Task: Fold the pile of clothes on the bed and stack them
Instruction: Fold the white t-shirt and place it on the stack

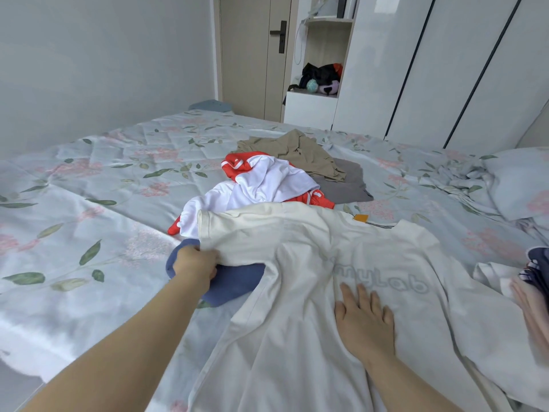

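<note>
A cream T-shirt with grey lettering lies spread on the bed in front of me. My left hand grips its left sleeve edge, pulled over a blue garment. My right hand presses flat on the shirt's chest, fingers straight. Behind the shirt lies an unfolded pile: a red and white garment, a beige one and a grey one.
The bed has a pale blue floral sheet. A stack of clothes sits at the right edge, a pillow behind it. Wardrobe doors, a shelf niche and a door stand beyond the bed.
</note>
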